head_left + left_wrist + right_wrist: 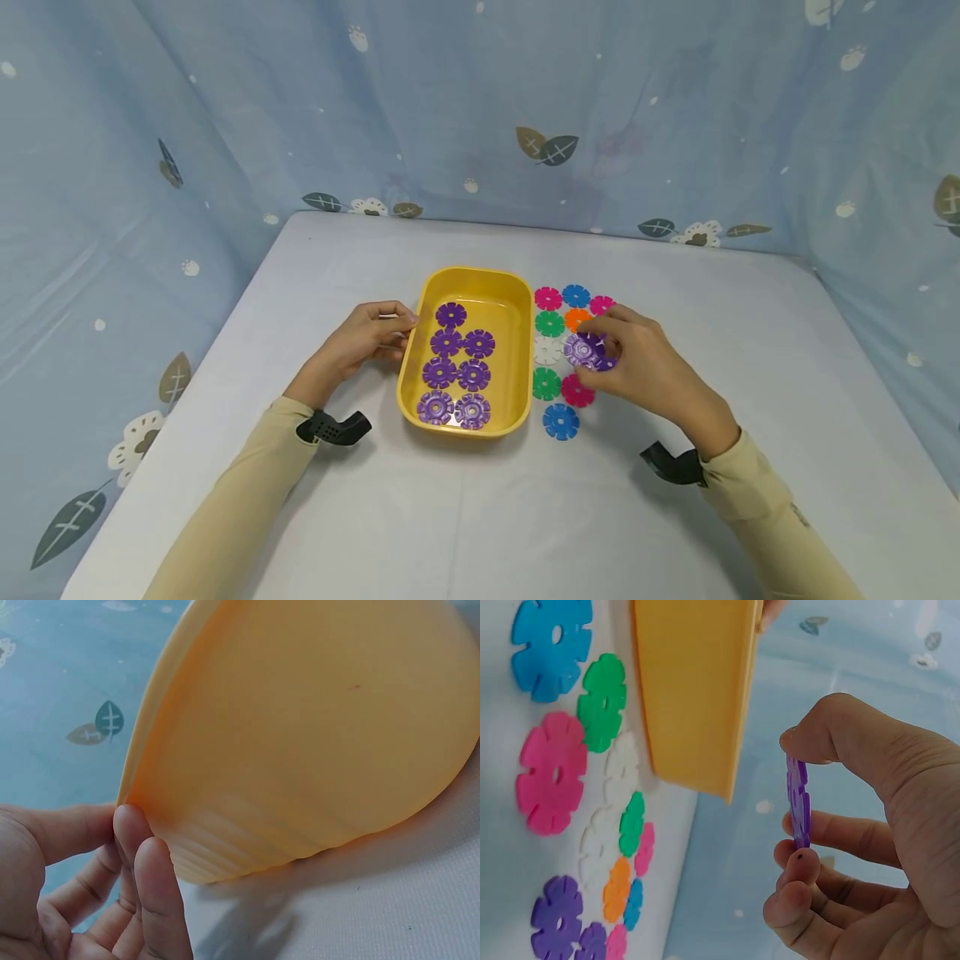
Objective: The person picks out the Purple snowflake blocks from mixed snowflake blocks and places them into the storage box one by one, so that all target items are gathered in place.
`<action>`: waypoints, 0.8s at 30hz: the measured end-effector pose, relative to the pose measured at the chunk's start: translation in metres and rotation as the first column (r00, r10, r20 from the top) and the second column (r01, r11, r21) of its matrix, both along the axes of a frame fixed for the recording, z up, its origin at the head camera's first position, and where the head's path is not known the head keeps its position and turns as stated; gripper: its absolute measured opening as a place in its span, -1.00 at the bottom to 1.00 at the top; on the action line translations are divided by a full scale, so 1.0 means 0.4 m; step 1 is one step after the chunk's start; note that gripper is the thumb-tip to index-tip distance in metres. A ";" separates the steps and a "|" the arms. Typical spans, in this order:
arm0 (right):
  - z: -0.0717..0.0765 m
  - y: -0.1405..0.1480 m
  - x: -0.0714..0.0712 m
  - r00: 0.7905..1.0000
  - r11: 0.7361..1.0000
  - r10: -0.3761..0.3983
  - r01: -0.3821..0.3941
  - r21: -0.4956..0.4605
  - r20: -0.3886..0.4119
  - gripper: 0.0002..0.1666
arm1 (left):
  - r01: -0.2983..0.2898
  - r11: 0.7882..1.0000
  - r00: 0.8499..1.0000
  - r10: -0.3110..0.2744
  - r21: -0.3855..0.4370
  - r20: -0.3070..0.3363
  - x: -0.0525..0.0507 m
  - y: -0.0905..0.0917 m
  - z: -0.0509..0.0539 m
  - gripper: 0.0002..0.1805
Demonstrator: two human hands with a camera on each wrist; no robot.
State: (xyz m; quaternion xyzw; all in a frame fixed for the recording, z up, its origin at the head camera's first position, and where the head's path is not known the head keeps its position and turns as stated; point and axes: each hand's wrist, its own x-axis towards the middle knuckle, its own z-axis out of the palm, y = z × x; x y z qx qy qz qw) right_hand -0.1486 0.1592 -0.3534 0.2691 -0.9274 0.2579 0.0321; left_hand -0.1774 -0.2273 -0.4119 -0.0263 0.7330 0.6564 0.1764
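Note:
My left hand (366,337) pinches the left rim of a yellow plastic tray (521,400), thumb on the rim and fingertips against the outer wall, as the left wrist view (154,892) shows. Several purple snowflake discs (473,374) lie in the tray in two rough columns. Over the loose discs to the tray's right, my right hand (637,358) holds one purple snowflake disc (799,802) by its edges between thumb and fingertips. The held disc is raised off the table and seen edge-on in the right wrist view.
Right of the tray lie flat snowflake discs: green (547,383), white (547,350), blue (561,422), pink (577,391) and orange (577,320). Further purple discs (557,919) rest on the white tabletop (465,517). A blue patterned curtain (450,108) hangs behind.

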 end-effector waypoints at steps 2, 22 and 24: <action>0.003 -0.011 -0.005 1.000 1.000 0.003 -0.003 0.000 0.002 -0.43 | -0.003 1.000 1.000 0.003 -0.002 0.000 0.001 -0.002 -0.001 -0.71; 0.025 -0.091 -0.059 0.990 0.989 0.132 -0.135 -0.057 -0.058 -0.43 | -0.003 1.000 1.000 0.003 0.016 -0.004 0.006 0.003 0.004 -0.74; 0.025 -0.100 -0.066 0.989 0.988 0.139 -0.142 -0.060 -0.057 -0.45 | -0.004 1.000 1.000 0.004 0.015 -0.005 0.006 0.003 0.003 -0.74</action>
